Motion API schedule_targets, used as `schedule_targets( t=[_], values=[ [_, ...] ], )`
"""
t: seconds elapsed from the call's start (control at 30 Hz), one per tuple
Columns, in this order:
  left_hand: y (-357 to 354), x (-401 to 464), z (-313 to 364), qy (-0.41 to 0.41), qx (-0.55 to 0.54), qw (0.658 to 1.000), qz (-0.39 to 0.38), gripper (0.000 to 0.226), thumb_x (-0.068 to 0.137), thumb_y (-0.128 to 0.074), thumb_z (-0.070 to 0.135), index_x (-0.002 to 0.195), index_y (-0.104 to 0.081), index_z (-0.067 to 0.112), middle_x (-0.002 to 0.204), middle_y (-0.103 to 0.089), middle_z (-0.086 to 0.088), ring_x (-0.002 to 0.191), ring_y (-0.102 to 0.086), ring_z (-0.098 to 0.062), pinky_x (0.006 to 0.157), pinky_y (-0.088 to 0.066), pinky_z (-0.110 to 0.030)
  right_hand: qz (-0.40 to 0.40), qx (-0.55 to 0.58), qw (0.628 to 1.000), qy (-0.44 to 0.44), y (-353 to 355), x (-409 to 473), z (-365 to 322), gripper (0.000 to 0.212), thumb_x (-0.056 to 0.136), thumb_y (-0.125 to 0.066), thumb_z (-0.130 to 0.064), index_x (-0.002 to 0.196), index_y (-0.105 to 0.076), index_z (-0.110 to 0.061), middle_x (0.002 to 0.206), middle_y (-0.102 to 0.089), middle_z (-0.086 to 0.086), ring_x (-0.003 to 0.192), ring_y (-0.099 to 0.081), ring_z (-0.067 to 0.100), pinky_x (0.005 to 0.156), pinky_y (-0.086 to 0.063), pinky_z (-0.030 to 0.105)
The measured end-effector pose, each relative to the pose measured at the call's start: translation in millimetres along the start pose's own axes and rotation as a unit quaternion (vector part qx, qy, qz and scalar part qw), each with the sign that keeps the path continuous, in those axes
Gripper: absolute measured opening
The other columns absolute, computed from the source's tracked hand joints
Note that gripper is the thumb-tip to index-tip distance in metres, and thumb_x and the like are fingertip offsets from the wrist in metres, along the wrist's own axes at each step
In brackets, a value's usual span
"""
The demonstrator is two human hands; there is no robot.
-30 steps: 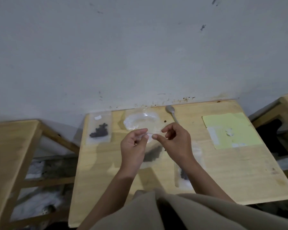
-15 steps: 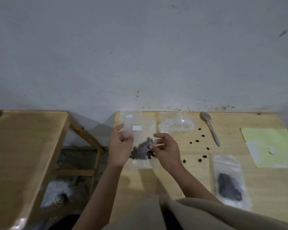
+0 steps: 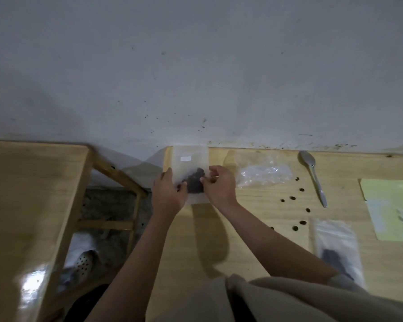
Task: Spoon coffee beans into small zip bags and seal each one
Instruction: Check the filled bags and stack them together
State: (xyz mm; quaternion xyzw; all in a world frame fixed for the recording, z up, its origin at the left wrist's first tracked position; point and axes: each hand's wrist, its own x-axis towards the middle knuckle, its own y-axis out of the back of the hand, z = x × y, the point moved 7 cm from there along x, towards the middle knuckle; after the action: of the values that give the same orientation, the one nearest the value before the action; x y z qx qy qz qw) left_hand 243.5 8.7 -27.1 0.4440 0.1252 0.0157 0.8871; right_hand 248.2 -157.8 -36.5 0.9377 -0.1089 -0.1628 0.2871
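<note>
A small clear zip bag (image 3: 194, 185) with a dark clump of coffee beans sits at the far left corner of the wooden table (image 3: 254, 242). My left hand (image 3: 168, 194) grips its left edge and my right hand (image 3: 219, 189) pinches its right edge. It overlaps another clear bag with a white label (image 3: 189, 156) lying flat against the wall. A metal spoon (image 3: 313, 176) lies to the right. Loose coffee beans (image 3: 293, 198) are scattered beside it. A third filled bag (image 3: 335, 248) lies near the right front.
A crumpled clear plastic bag (image 3: 263, 175) rests between my hands and the spoon. A pale green sheet (image 3: 391, 208) lies at the right edge. A second wooden table (image 3: 28, 205) stands to the left, across a gap showing the floor. The wall runs along the table's back.
Both hands carried the filled bag from the table's middle to its far left corner, over the labelled bag. My view has swung left.
</note>
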Motion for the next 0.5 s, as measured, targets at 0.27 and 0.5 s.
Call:
schedule_targets(
  t=[0.27,0.5],
  values=[
    [2,-9,16,0.041,-0.023,0.999,0.018,0.053,0.09,-0.06,0.024,0.138,-0.041,0.012,0.135,-0.035,-0.014,0.124,-0.036,-0.029,0.095,-0.041,-0.034,-0.006,-0.009,1.0,0.013,17,-10,2,0.041,0.085,-0.064,-0.017,0.124,-0.057,-0.005,0.122,-0.054,0.01,0.106,-0.056,0.02,0.087,-0.042,0.019],
    [-27,-68,65,-0.044,-0.1,0.994,-0.018,0.042,0.088,-0.062,0.021,0.128,-0.053,0.012,0.127,-0.045,-0.007,0.113,-0.05,-0.021,0.096,-0.042,-0.027,0.087,0.061,0.994,0.035,91,-61,37,0.023,0.083,-0.066,-0.01,0.106,-0.067,-0.007,0.102,-0.06,0.004,0.087,-0.061,0.014,0.079,-0.055,0.035]
  ],
)
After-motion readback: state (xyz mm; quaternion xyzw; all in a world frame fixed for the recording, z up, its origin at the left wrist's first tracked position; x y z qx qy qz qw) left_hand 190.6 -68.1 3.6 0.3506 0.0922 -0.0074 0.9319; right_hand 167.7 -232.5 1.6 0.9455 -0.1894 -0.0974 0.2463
